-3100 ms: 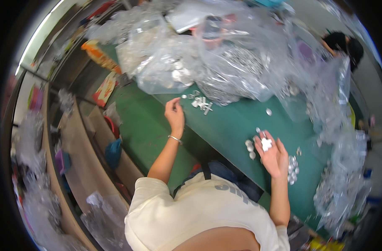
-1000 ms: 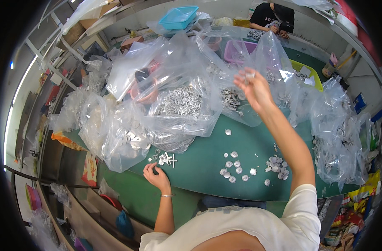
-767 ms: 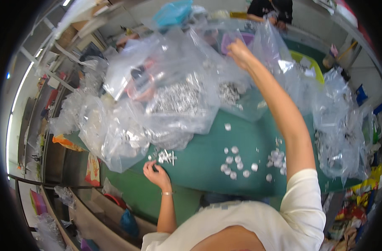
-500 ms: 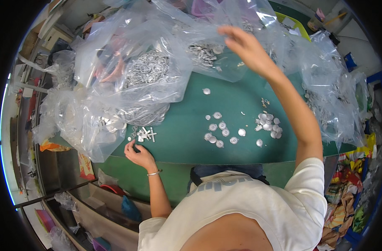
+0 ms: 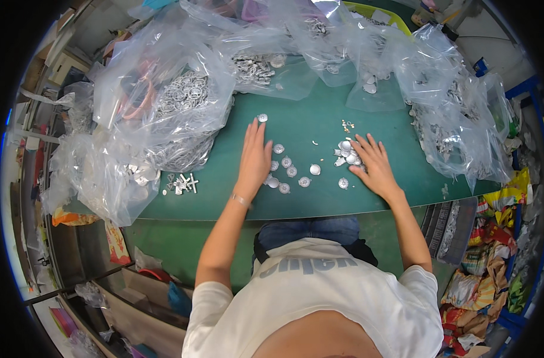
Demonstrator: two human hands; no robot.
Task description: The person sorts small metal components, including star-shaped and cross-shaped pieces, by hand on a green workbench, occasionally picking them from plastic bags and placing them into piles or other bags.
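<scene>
My left hand [image 5: 255, 156] lies over the green table with its fingers stretched out. Its fingertips reach a small round silver disc [image 5: 262, 118]. Several more round metal pieces [image 5: 286, 161] are scattered to the right of that hand, and some are partly covered by it. My right hand [image 5: 374, 166] is spread open at the right edge of a heap of silver discs [image 5: 345, 154], its fingers touching or hiding part of the heap. A single disc [image 5: 343, 183] lies in front of the heap. Small gold-coloured bits [image 5: 347, 126] sit just beyond it.
Clear plastic bags of metal parts [image 5: 182, 95] crowd the table's left and far sides; another bag [image 5: 457, 128] stands at the right. Small silver crosses [image 5: 188, 182] lie near the front left. An open drawer [image 5: 141, 298] is below left, and colourful packages [image 5: 478, 262] are below right.
My right hand has come down from the far bags to the disc heap. My left hand has moved right and farther in, from the crosses to the scattered discs. The view has shifted slightly.
</scene>
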